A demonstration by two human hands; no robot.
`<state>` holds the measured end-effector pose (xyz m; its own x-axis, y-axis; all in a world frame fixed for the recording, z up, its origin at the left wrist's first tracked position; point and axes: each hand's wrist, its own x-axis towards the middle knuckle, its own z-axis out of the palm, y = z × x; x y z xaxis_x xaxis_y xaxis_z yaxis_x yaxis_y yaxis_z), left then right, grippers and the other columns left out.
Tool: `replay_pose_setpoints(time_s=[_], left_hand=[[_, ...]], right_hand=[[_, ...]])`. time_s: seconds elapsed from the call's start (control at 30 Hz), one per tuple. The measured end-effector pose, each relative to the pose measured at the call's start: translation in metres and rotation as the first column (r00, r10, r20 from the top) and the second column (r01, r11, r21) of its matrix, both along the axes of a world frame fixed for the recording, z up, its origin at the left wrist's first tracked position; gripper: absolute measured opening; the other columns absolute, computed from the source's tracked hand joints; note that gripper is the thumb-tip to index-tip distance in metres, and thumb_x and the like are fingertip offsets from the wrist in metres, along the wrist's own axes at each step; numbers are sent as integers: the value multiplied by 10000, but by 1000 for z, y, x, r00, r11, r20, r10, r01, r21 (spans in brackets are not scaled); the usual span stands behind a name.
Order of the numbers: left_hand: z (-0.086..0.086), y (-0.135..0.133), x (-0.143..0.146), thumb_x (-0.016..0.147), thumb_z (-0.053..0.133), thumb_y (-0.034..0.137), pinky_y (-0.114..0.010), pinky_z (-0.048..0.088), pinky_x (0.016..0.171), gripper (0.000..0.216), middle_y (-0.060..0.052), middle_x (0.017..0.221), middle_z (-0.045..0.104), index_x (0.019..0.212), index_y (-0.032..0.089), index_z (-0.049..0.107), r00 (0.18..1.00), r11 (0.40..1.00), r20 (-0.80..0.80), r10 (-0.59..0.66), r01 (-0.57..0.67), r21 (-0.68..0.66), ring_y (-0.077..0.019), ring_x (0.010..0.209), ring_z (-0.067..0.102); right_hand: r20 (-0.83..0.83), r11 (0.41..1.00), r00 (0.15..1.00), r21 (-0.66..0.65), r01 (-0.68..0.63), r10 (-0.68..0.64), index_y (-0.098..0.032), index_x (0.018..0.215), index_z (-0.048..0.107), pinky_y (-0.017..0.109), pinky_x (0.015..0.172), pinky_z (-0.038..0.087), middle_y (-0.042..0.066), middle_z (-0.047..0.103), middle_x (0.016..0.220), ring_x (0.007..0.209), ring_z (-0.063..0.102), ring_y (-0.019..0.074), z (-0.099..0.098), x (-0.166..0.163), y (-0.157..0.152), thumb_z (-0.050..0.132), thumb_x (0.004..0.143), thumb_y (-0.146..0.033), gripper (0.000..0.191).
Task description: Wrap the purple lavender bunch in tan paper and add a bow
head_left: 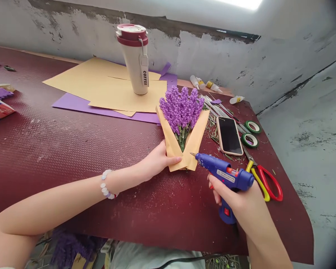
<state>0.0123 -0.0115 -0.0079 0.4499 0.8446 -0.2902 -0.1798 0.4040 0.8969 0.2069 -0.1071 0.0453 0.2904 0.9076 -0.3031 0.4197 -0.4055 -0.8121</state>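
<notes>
Blue glue gun (pixel 225 170) clenched in right-hand fingers (pixel 217 188); left-hand fingers (pixel 172 160) grasp paper-wrapped bouquet (pixel 181 116).

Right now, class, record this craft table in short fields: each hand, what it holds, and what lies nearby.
Left hand: holds a purple lavender-like bouquet wrapped in tan paper
Right hand: grips a blue plastic hot glue gun
Left wrist: white beaded bracelet
Nearby: scissors with red and yellow handles; black-screened smartphone; green tape rolls
Surface: dark red textured mat
Behind: white COFFEE-tagged tumbler with dark red lid
</notes>
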Motion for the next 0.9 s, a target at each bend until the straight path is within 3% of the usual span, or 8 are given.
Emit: replay_pose_setpoints(time_s=[0.27,0.6,0.77,0.9], left_hand=[[-1,-1,1,736,807,171,-421,527,1007,555,-141,1327,652,1214,159,525,1000,1000,1,15,-15,-9,-291,1191,651],[-2,-1,1,754,790,157,-417,513,1040,545,-140,1332,653,1225,161,517,1000,1000,12,12,-12,3,-297,1264,608],[0,-1,2,759,774,129,-411,520,1036,563,-130,1375,631,1250,171,500,1000,1000,19,14,-13,-13,-289,1250,620],[0,-1,1,762,772,126,-415,515,1042,572,-128,1397,618,1261,169,494,1000,1000,28,9,-9,-21,-298,1266,607]], right_hand=[[-22,993,993,-21,-113,113,-224,642,593,280,453,408,-27,533,477,468,503,159,14,-3,5,694,747,-440,261],[76,970,967,-37,-239,242,-226,688,617,286,449,397,-50,508,431,424,485,155,10,1,5,641,765,-350,148],[-50,979,985,-108,-172,167,-222,611,571,278,480,395,-38,525,461,473,498,147,8,5,12,680,715,-366,208],[-112,966,975,-156,-206,190,-211,540,546,286,525,434,-1,581,500,505,550,157,6,7,16,692,710,-380,280]])
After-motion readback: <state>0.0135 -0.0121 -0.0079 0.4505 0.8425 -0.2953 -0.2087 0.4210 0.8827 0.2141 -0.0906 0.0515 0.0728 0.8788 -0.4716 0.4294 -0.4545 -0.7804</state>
